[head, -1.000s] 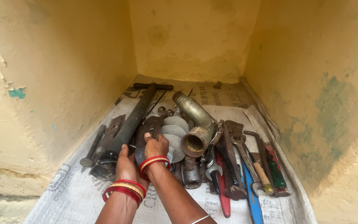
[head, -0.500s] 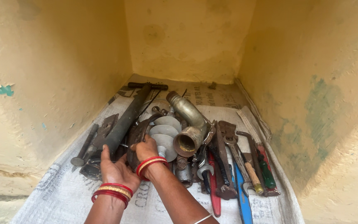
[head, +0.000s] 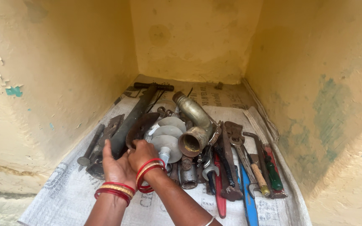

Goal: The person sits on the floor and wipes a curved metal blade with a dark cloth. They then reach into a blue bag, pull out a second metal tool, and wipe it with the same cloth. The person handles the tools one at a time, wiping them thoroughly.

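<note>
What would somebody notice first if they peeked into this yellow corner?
Probably the fat bent brass-coloured metal pipe lying in the middle of the tool pile, its open mouth facing the camera. Just left of it, the left hand and right hand, both with red and gold bangles, press on a dark curved metal piece.

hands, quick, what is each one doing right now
Left hand: open, fingers up against the long dark metal bar.
Right hand: closed on something; what, cannot be told.
</note>
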